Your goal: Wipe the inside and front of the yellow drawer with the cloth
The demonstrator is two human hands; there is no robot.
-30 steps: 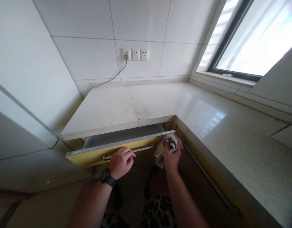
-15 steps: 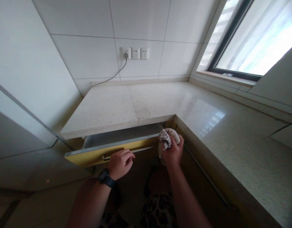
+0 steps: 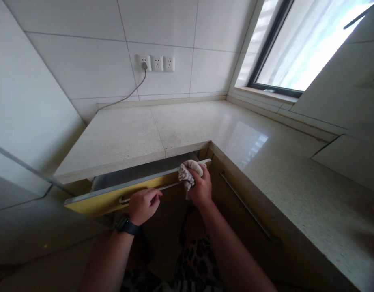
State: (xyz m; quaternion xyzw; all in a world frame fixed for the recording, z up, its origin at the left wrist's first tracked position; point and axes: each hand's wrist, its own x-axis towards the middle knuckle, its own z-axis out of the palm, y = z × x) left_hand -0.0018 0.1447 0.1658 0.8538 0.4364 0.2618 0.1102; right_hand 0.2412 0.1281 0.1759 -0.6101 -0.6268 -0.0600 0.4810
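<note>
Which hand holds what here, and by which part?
The left hand grips the drawer handle near its left end. The right hand holds a bunched cloth, pressed against the top edge of the yellow drawer front near its right end.

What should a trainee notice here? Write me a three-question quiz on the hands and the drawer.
1. True or false: the yellow drawer is fully shut.
2. What does the right hand clutch?
A sponge
B patterned cloth
C plug
3. Which part of the drawer does the left hand grip?

Key:
1 false, it stands partly open
2 B
3 the metal bar handle
</note>
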